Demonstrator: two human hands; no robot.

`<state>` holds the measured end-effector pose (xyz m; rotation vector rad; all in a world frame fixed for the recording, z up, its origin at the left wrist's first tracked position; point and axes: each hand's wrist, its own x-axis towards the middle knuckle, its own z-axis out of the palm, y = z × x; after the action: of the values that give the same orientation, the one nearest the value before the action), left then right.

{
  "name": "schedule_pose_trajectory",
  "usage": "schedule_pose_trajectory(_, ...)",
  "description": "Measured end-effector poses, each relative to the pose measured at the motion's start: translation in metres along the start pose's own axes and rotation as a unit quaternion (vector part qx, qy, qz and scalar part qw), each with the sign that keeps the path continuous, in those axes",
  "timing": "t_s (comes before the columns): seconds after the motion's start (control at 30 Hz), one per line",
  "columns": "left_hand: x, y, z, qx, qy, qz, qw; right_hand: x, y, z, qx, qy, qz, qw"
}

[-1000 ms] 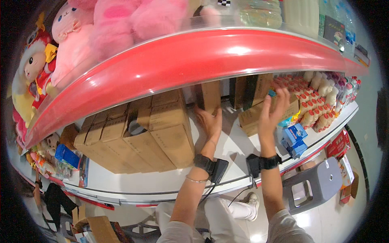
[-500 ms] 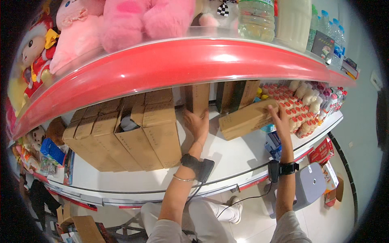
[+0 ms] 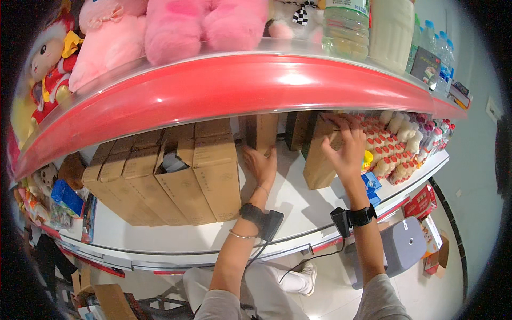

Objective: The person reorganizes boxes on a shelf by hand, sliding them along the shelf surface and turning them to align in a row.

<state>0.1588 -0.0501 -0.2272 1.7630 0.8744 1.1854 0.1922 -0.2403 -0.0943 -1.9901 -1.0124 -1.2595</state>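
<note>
My left hand [image 3: 260,164] has its fingers and thumb on the two sides of a tall brown cardboard box [image 3: 262,133], which stands deep on the white shelf [image 3: 277,205]. Over to the right, my right hand [image 3: 344,146] grips the top of a second cardboard box [image 3: 320,162] that is upright. Its upper back part is covered by the fingers. Between them, further back, another dark-sided carton [image 3: 296,130] stands partly under the shelf's overhang. To the left of my left hand is a row of several cardboard boxes [image 3: 216,173], one with a torn opening showing something grey inside.
A red shelf edge [image 3: 240,85] overhangs the boxes, with pink plush toys [image 3: 234,24] and bottles [image 3: 345,29] above it. Small red-capped bottles [image 3: 389,152] and blue packages [image 3: 370,184] sit right of my right hand. A grey bin [image 3: 397,250] stands on the floor.
The right box has swung from lying tilted to standing upright, and my right hand has shifted left and onto its top. My left hand stays at its box.
</note>
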Motion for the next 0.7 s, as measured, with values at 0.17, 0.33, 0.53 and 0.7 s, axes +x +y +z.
schedule_pose_trajectory(0.17,-0.001,0.003,0.002,0.009,0.029,0.005,1.0,0.001,-0.001,-0.003,-0.059,0.069,-0.027,0.996)
schedule_pose_trajectory(0.33,0.009,-0.014,0.001,0.01,0.001,0.059,0.998,0.018,-0.058,0.016,0.099,0.111,0.006,0.989)
schedule_pose_trajectory(0.53,0.011,-0.042,0.027,-0.138,-0.026,0.043,0.989,0.01,-0.071,0.101,0.323,0.013,0.101,0.941)
schedule_pose_trajectory(0.7,0.005,-0.037,0.011,0.013,0.023,0.101,0.995,-0.013,-0.083,0.131,0.34,0.015,0.127,0.932)
